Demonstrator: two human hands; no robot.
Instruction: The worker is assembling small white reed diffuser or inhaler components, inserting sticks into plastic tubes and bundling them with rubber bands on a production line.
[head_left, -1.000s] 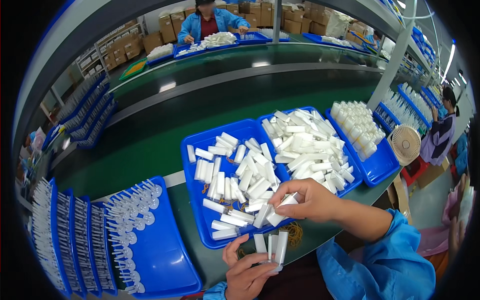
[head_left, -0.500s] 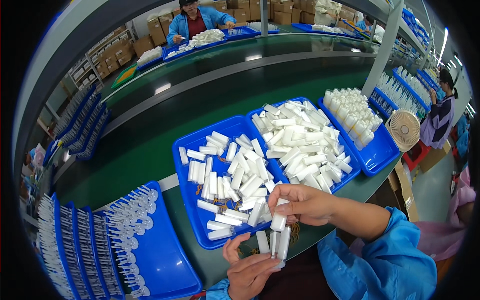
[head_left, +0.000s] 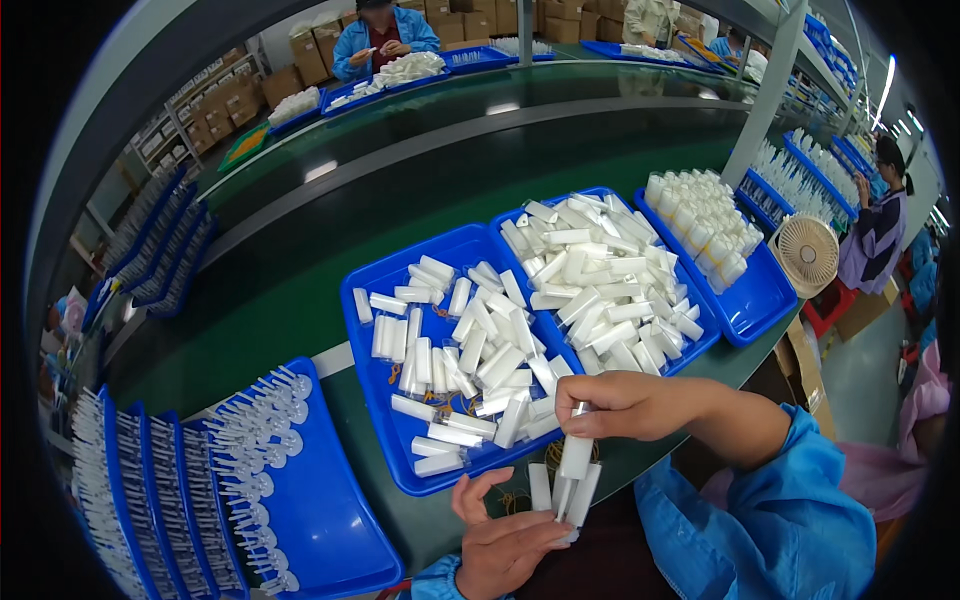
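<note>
My left hand point(head_left: 505, 552) grips a small bunch of slim white rectangular sticks with clear ends point(head_left: 540, 488), standing upright from the fingers. Coming from the right, my right hand point(head_left: 628, 405) pinches one more white stick point(head_left: 576, 457) by its upper end. The lower end of that stick meets the bunch, between its outer sticks; whether it is fixed there I cannot tell. Just beyond my hands lies a blue tray point(head_left: 400, 262) of loose white sticks. Beside it, a second blue tray holds a higher heap of the same sticks point(head_left: 600, 270).
At the left, a blue tray point(head_left: 330, 490) holds rows of clear stemmed parts with round discs, next to more upright trays. A blue tray point(head_left: 752, 312) of white pieces and a beige fan point(head_left: 805, 253) stand right. Across the green belt point(head_left: 290, 240), a person point(head_left: 385, 35) works.
My right hand has shifted right and turned, bringing its stick down upright against the bunch in my left hand. Across the belt, the person has drawn both hands together.
</note>
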